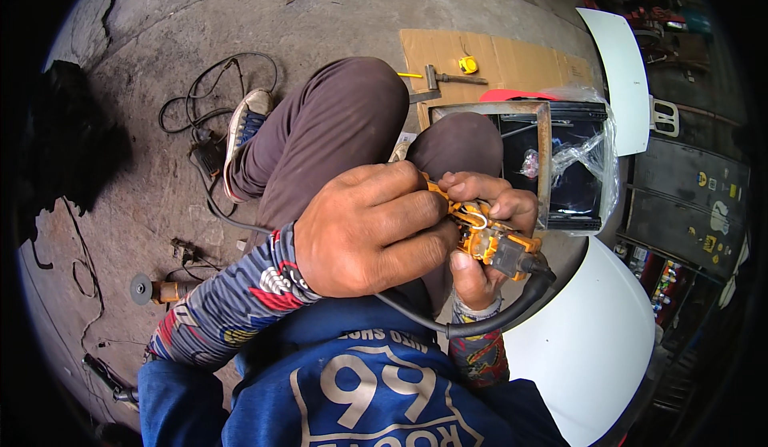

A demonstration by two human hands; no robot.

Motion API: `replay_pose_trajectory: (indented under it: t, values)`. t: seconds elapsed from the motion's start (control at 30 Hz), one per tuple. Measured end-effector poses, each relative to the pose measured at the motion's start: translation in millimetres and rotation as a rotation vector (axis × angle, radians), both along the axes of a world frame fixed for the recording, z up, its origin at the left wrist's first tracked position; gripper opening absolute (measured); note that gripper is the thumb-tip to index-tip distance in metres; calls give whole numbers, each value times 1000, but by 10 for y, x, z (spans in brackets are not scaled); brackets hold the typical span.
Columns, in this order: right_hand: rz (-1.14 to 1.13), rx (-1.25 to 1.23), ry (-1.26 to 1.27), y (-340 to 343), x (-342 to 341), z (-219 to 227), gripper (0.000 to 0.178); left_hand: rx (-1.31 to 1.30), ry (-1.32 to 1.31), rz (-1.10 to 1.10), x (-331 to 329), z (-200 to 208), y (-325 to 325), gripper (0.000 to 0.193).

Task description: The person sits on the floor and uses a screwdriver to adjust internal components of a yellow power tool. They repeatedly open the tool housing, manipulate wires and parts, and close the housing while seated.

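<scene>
An orange power tool housing (498, 241) is held up over my lap, with its inside parts and a white wire exposed. A thick black power cord (504, 316) runs from its end and curves below my hands. My right hand (490, 199) grips the housing, fingers on top and thumb underneath. My left hand (380, 231) is closed over the housing's other end, fingers bent and pressed against it. The left palm and fingertips' contact are hidden, so I cannot tell whether a small part is pinched there.
On the floor at left lie an angle grinder (160, 290) and a coiled black cable (192, 99). Ahead, cardboard (520, 59) carries a hammer (448, 78) and yellow tape measure (468, 64). To the right are a rusty metal frame (545, 151), white panels (592, 343) and a dark cabinet (680, 167).
</scene>
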State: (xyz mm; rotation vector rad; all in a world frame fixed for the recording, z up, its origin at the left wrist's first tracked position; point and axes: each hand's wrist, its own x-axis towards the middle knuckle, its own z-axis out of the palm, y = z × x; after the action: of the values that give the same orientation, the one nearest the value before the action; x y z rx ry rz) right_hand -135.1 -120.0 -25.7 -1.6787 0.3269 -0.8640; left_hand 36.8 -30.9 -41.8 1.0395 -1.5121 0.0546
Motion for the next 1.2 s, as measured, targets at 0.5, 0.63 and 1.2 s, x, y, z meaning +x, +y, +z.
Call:
replay_pose_trajectory:
  t: [0.5, 0.63, 1.2]
  values:
    - [45, -84, -44, -3, 58, -77, 54, 196, -157, -42, 98, 376, 128, 32]
    - [49, -100, -67, 5, 77, -92, 54, 290, -195, -26, 72, 459, 200, 27]
    - [-59, -80, -40, 47, 57, -87, 51, 551, 653, -11, -228, 401, 343, 22]
